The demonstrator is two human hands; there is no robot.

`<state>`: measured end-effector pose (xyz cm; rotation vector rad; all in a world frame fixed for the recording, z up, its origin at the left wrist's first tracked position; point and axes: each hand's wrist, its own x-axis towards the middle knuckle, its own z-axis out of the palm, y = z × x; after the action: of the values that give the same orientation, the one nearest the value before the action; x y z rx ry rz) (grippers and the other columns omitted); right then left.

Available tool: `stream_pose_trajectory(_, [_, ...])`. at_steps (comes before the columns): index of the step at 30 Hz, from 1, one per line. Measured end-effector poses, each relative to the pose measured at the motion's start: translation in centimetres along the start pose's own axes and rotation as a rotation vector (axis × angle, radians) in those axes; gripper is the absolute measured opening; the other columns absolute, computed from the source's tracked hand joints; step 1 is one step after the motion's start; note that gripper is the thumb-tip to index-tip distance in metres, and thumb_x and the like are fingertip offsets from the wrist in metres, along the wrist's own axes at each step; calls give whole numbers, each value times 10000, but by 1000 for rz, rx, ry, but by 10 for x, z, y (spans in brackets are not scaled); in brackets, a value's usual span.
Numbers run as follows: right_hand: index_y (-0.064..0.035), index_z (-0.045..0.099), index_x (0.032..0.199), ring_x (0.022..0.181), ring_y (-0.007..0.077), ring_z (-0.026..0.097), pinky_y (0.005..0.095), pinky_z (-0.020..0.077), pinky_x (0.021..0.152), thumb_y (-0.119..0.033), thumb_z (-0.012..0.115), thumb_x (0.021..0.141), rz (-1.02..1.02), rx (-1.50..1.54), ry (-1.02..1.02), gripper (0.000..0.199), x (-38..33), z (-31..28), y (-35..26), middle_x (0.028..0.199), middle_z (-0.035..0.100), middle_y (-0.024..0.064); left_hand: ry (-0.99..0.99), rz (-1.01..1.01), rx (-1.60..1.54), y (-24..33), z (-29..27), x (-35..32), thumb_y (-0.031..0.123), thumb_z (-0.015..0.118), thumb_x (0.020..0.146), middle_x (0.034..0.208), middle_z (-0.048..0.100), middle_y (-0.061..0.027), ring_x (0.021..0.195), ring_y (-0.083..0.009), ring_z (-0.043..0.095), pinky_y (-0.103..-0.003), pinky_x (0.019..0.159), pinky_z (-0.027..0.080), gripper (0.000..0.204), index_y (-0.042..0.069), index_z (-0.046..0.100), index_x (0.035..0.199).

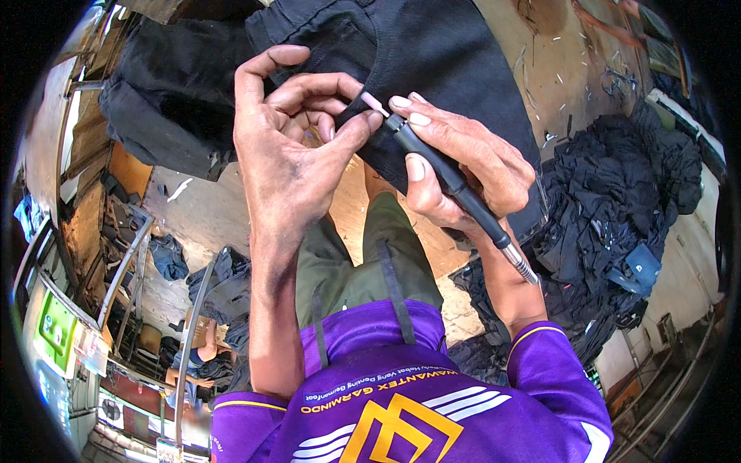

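My right hand [475, 158] wraps around a slim black rotary tool handpiece [441, 163], held pen-like and slanting up to the left. A ribbed metal flexible sleeve [519, 262] leaves its lower end, along my right forearm. At its upper end sits a short pale pink grinding bit [371, 101]. My left hand [289, 139] is closed at this bit, thumb and index fingertip on either side of it, the other fingers curled. Behind both hands lies a black denim garment [455, 54] with visible seams; how far the fingers touch the cloth is hidden.
More dark cloth [170, 89] lies at the far left. A big heap of black garments [610, 201] fills the right side, with a blue piece [642, 266] on it. At the lower left are metal rails [127, 266], a green tray [55, 328] and another person's arm [204, 353].
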<state>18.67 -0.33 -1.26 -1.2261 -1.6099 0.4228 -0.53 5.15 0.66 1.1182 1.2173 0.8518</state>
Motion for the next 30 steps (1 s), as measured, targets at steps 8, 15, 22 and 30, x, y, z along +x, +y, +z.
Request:
stream_pose_trajectory(8, [44,794,1071,952,346,855,432,716,887,-26,818,785,38,-32,-21,295,2,-6,-3,987,837,215,14,-7,-62,-3,3,-1,-131,886,842,1145,794,-188,884,-76,683,-183,747,519,780,18,410,1442])
stream_pose_trajectory(15, [36,793,1082,957,340,855,417,713,879,-16,816,778,83,-22,-10,309,3,-6,-4,993,838,211,23,-13,-81,-5,5,-2,-128,884,849,1176,796,-203,888,-64,662,-178,764,514,787,22,397,1450])
stream_pose_trajectory(22, [36,793,1082,951,332,857,407,712,859,-12,808,778,100,-30,2,307,4,-6,-4,991,840,204,34,-17,-143,-9,8,-2,-140,867,860,1211,796,-218,873,-51,640,-172,776,506,780,34,379,1443])
stream_pose_trajectory(30, [33,797,1086,942,320,858,397,711,831,-30,808,789,176,-30,15,304,8,-8,-8,982,842,193,14,-15,-119,-7,8,-3,-148,852,873,1243,795,-216,836,-36,613,-160,750,475,761,59,362,1418])
